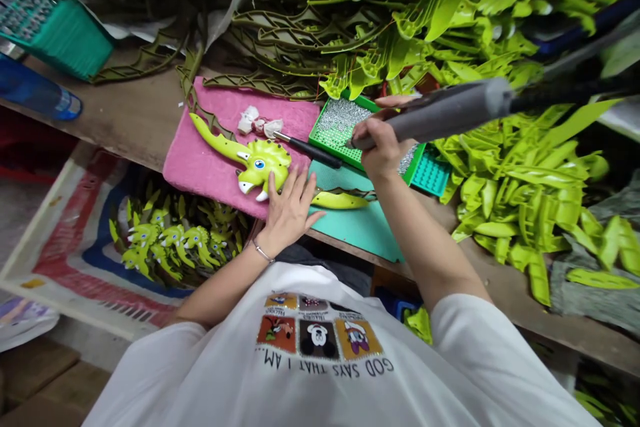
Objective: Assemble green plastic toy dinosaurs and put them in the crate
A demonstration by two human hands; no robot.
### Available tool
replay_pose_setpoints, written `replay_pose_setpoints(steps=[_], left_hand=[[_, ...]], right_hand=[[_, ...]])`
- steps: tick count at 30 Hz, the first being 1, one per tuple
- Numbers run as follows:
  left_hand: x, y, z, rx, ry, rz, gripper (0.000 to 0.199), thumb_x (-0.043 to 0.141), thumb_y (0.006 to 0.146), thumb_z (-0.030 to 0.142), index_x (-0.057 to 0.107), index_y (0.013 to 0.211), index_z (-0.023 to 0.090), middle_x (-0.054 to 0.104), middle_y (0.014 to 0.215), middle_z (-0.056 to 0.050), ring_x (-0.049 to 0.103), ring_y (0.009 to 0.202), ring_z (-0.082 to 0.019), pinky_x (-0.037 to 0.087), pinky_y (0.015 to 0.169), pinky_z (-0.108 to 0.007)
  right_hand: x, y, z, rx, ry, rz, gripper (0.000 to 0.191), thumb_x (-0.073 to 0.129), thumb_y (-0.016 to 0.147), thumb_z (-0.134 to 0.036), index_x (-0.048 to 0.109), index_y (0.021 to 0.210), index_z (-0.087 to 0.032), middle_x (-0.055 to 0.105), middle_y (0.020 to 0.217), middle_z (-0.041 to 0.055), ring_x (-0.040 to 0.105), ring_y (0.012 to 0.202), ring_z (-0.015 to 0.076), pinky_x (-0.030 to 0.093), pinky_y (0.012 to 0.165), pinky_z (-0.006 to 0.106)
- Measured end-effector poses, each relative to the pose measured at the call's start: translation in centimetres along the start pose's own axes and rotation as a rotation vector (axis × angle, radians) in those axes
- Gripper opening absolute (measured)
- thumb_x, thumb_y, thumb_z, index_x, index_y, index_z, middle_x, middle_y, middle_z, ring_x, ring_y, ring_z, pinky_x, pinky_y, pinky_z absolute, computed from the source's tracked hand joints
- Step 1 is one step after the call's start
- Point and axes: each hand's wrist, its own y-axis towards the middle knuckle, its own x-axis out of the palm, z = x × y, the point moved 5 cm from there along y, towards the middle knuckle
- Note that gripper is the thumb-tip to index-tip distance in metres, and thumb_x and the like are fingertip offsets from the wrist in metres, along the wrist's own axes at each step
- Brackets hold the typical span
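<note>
My left hand (290, 210), fingers spread, lies on the yellow-green dinosaur-head toy bow (267, 163), which rests on a pink cloth (185, 160) and a teal mat (360, 230). Wrapped round a grey electric screwdriver (445, 110) is my right hand (383, 143), raised over the green tray (365, 161) of small silver screws. The tool's tip is over the tray; whether it touches a screw is hidden. A black-handled tool (315, 150) with a metal shaft lies beside the toy, near a small white-and-red bundle (259, 124).
Dark olive bow frames (295, 33) are heaped at the back. Yellow-green parts (520, 180) pile up at the right. A teal container (75, 40) and a blue bottle (40, 90) stand left. Below left, a box (65, 240) holds several dinosaur toys.
</note>
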Motion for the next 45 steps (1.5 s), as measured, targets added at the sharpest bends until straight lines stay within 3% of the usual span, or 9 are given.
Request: replay_pose_setpoints(steps=[7,19,22,26,31,33,36,45], left_hand=[[0.7,-0.3,0.2,-0.028,-0.023,0.132,0.052,0.057,0.097,0.041,0.053,0.14,0.013,0.054,0.147,-0.02,0.043,0.145,-0.034,0.013,0.123,-0.066],[0.9,-0.4,0.1,-0.047,-0.087,0.157,0.053,0.058,0.095,0.05,0.058,0.134,0.014,0.054,0.147,-0.021,0.047,0.142,-0.034,0.013,0.123,-0.065],[1.0,-0.3,0.0,-0.054,-0.097,0.143,0.054,0.059,0.095,0.049,0.057,0.137,0.015,0.054,0.147,-0.021,0.047,0.142,-0.034,0.013,0.123,-0.064],[1.1,-0.2,0.0,-0.069,-0.098,0.114,0.054,0.059,0.095,0.049,0.057,0.137,0.016,0.055,0.146,-0.02,0.048,0.141,-0.033,0.014,0.124,-0.063],[1.1,-0.3,0.1,-0.07,-0.117,0.104,0.055,0.057,0.096,0.052,0.056,0.138,0.017,0.054,0.147,-0.019,0.047,0.142,-0.032,0.015,0.124,-0.063],[1.1,-0.3,0.0,-0.07,-0.124,0.095,0.053,0.057,0.096,0.05,0.056,0.138,0.017,0.054,0.148,-0.019,0.047,0.143,-0.031,0.015,0.123,-0.063],[1.1,-0.3,0.0,-0.075,-0.123,0.104,0.05,0.056,0.097,0.046,0.056,0.137,0.017,0.054,0.147,-0.019,0.047,0.142,-0.031,0.014,0.124,-0.063],[1.5,-0.4,0.0,-0.079,-0.128,0.119,0.043,0.051,0.097,0.032,0.057,0.136,0.016,0.054,0.147,-0.018,0.047,0.143,-0.029,0.012,0.125,-0.061]], right_hand=[[0.2,0.7,4.1,0.043,-0.073,0.012,0.039,0.076,0.069,-0.056,0.056,0.085,-0.025,0.048,0.05,-0.0094,0.05,0.042,0.0118,0.046,0.05,0.028],[0.6,0.7,4.4,0.083,-0.156,-0.03,0.036,0.074,0.069,-0.052,0.054,0.081,-0.025,0.047,0.051,-0.008,0.047,0.041,0.0115,0.042,0.048,0.028],[0.8,0.8,3.2,0.067,-0.146,-0.01,0.038,0.074,0.069,-0.054,0.055,0.085,-0.025,0.045,0.051,-0.0087,0.047,0.04,0.0117,0.043,0.048,0.029],[1.4,-0.9,-1.0,0.027,-0.041,-0.012,0.035,0.074,0.075,-0.051,0.056,0.091,-0.026,0.045,0.052,-0.009,0.048,0.041,0.0119,0.045,0.048,0.029],[2.5,-5.8,-5.5,0.021,0.124,-0.251,0.021,0.073,0.081,-0.032,0.064,0.099,-0.027,0.054,0.053,-0.0073,0.05,0.041,0.0135,0.046,0.045,0.03],[2.5,-7.6,-5.5,0.051,0.147,-0.316,0.022,0.071,0.082,-0.026,0.066,0.104,-0.029,0.058,0.056,-0.0066,0.054,0.045,0.0144,0.048,0.048,0.03],[2.0,-9.1,-4.3,0.09,0.138,-0.319,0.026,0.072,0.083,-0.024,0.065,0.108,-0.031,0.06,0.06,-0.0064,0.057,0.048,0.0148,0.05,0.051,0.031],[2.2,-10.3,-2.1,0.077,0.057,-0.448,0.02,0.07,0.081,-0.016,0.061,0.094,-0.027,0.062,0.067,-0.0065,0.059,0.055,0.0141,0.05,0.054,0.031]])
